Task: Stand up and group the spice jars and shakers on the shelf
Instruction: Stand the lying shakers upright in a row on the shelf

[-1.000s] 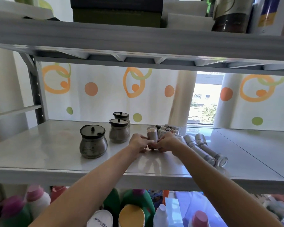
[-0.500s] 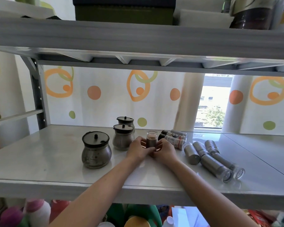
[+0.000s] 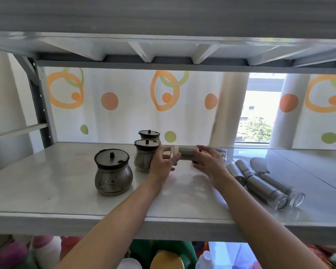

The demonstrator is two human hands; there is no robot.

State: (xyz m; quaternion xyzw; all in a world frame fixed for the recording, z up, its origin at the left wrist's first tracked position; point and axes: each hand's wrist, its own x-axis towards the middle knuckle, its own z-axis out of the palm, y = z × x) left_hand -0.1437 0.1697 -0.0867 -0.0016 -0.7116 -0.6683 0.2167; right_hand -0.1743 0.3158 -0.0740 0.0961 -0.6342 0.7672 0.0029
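Here, both hands meet over the middle of the glossy white shelf [image 3: 47, 181], holding a small cylindrical spice jar [image 3: 185, 153] with a pale cap, lifted clear of the surface and turned on its side. The left hand [image 3: 163, 165] has its fingers [image 3: 170, 153] curled round the cap end; the right hand [image 3: 209, 162] lays its fingers [image 3: 203, 150] along the top of the other end, thumb underneath, pinching it. Motion blur smears the jar, so its label and contents cannot be read. Just left of the hands stand three round grey metal pots with black lids: the nearest pot [image 3: 113, 173] is fully in view, the middle pot [image 3: 144, 158] is partly covered by the left hand, and the far pot [image 3: 149, 135] shows only its top. To the right lie three long steel shakers [image 3: 264, 185] on their sides, close together. More small jars [image 3: 222, 152] lie behind the right hand, mostly hidden, so their number cannot be told. Below the shelf edge, coloured bottle tops [image 3: 163, 261] are cut off by the frame.
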